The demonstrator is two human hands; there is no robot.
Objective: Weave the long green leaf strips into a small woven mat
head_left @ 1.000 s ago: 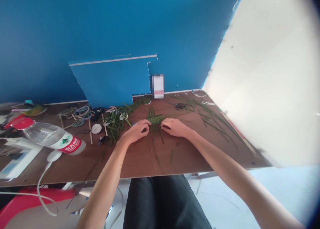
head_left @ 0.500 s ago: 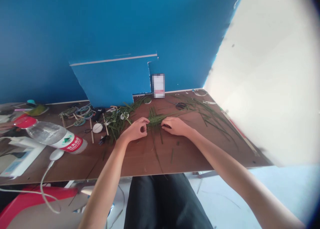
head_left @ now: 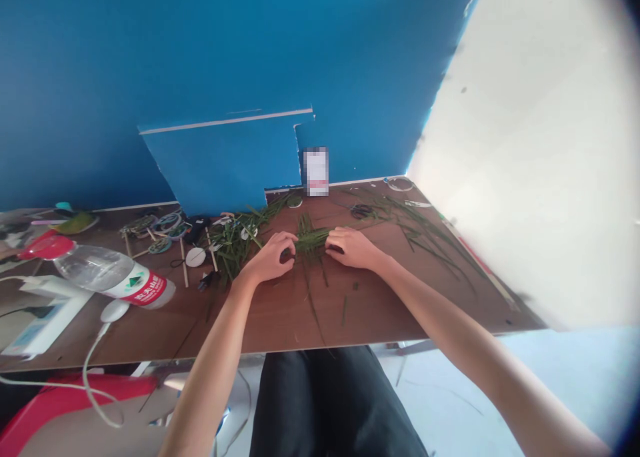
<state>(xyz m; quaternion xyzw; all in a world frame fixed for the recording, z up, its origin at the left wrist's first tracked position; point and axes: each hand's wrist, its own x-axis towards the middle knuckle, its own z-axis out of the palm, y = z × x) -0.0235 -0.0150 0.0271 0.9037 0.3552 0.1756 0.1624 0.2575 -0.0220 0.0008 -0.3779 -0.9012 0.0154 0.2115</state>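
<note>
A small woven piece of green grass blades lies on the brown table between my hands, with loose blade ends sticking out of it at the front and back. At its left edge my left hand has thumb and fingers curled together, closed on the blades there. My right hand is closed on the blades at the right edge, its fingers bent over them. The fingertips of both hands are partly hidden, so the exact grip is hard to see.
Cut green leaves lie heaped left of my hands, and more long blades spread out at right. A water bottle lies at left by a white power strip. Scissors rest behind; a phone leans on the blue wall.
My right hand has shifted very slightly, its fingers now further over the blades. My left hand stays nearly in place at the left edge.
</note>
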